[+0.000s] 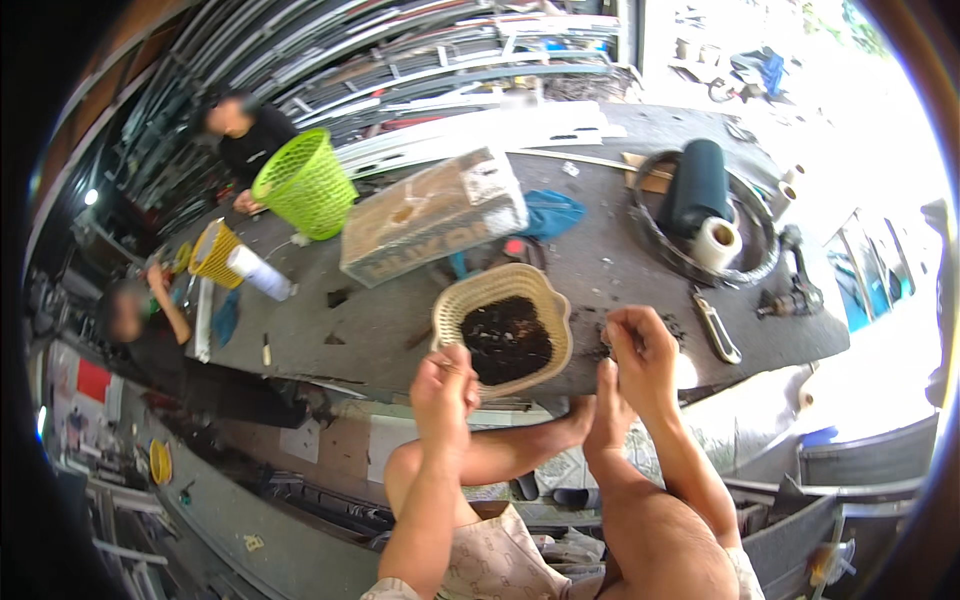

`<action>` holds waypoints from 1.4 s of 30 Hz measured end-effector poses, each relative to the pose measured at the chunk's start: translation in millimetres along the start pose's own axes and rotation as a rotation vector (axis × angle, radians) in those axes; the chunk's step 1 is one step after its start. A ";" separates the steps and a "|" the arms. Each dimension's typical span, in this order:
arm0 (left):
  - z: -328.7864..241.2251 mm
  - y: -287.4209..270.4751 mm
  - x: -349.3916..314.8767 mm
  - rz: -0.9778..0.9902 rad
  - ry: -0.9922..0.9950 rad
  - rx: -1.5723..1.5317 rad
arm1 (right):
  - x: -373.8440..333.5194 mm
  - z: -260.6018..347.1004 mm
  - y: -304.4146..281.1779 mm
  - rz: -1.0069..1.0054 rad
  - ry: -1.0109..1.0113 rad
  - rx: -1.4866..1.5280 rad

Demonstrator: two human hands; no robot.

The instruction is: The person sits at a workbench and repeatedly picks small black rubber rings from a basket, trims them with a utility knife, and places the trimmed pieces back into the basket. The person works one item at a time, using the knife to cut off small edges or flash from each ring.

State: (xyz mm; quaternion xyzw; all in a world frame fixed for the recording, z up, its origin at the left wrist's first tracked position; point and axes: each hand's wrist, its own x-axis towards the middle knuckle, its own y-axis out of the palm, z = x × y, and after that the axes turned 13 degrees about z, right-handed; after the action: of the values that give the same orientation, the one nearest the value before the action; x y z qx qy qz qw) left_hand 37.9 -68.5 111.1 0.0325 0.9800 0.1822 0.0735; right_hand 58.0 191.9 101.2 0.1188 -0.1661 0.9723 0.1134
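A cream plastic basket (561, 335) stands near the front edge of the dark table, and many small black pieces (507, 338) lie in it. Beside its near left corner is my left hand (443, 390), fingers curled closed; whatever they may hold is hidden. To the basket's right, my right hand (645, 350) pinches with thumb and fingertips over the table, above my raised foot (608, 420). Anything in that pinch is too small to name. A few dark bits (672, 325) lie on the tabletop by this hand.
Behind the basket lies a long taped cardboard box (430, 220), with a green basket (308, 185) beyond it. Rightward are a wire coil (645, 235) around dark and white rolls, a utility knife-like tool (717, 328) and a power drill (793, 285). Two people (255, 150) work at left.
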 end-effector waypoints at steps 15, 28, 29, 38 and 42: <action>116.1 -15.7 -120.5 0.360 -0.649 -0.428 | 65.8 -21.1 29.7 0.300 -0.191 -0.517; 204.0 -49.6 -165.0 0.287 -0.804 -0.207 | 68.2 -44.2 130.3 0.774 -0.185 -1.092; 199.8 -47.4 -157.6 0.252 -0.777 -0.144 | 68.4 -42.4 126.4 0.756 -0.183 -1.081; 128.1 -34.7 -136.6 0.341 -0.509 -0.338 | 47.0 11.2 96.2 0.413 -0.152 -0.426; 98.1 -31.9 -114.6 0.370 -0.352 -0.428 | 8.5 23.3 56.9 0.437 0.024 -0.130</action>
State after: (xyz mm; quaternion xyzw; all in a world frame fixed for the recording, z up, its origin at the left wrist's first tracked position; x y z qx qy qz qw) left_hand 165.1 -74.0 24.2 0.2247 0.8692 0.3858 0.2126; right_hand 39.7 133.0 108.0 0.0610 -0.2488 0.9624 -0.0903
